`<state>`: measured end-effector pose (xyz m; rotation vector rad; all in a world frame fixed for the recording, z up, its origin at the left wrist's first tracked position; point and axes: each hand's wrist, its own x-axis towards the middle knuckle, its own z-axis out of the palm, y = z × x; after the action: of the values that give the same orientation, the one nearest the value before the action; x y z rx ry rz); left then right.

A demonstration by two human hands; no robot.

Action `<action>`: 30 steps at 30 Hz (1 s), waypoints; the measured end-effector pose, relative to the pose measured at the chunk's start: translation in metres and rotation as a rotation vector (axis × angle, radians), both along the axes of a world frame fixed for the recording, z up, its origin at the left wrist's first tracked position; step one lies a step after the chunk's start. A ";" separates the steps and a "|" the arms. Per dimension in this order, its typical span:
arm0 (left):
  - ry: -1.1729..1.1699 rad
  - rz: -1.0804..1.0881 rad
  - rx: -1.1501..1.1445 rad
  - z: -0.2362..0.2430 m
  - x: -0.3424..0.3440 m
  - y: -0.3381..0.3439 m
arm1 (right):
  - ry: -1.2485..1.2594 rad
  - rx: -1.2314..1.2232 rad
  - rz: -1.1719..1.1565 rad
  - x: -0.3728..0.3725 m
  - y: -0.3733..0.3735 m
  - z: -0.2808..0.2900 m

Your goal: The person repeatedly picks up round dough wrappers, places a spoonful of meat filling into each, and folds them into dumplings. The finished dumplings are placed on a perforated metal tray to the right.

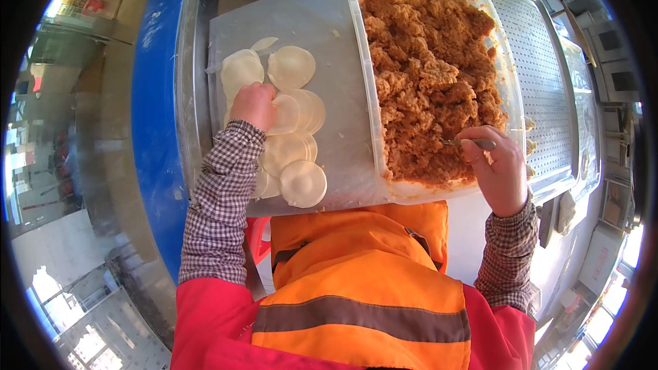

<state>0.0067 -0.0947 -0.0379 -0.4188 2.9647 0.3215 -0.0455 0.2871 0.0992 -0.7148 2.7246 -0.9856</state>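
Observation:
Round, pale dumpling wrappers lie in overlapping stacks on the left part of a grey metal table. Among them, my left hand is closed, its fingertips pinching the edge of a dumpling wrapper. A large translucent plastic tub to the right holds a heap of reddish-brown minced filling. Over the tub's near right corner, my right hand grips a small metal spoon. The spoon's far end is sunk in the filling, so its shape is hidden.
Beyond the tub's right side stands a perforated metal tray, with a few small dumplings at its near edge. A blue panel runs along the table's left side. Part of a red stool shows under the near edge.

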 end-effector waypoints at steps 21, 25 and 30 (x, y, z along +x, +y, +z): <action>0.571 0.610 2.307 0.040 0.105 0.029 | 0.120 -0.270 -0.046 0.031 0.008 -0.011; 0.617 0.667 2.480 0.030 0.123 0.066 | 0.012 -0.300 0.006 0.034 0.001 -0.017; 0.645 0.784 2.538 0.040 0.129 0.099 | 0.041 -0.315 0.082 0.048 -0.004 -0.023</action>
<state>0.1354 0.0046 0.0016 -0.7488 0.2670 3.2823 0.0027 0.2833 0.0763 -0.8970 2.5762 -1.4128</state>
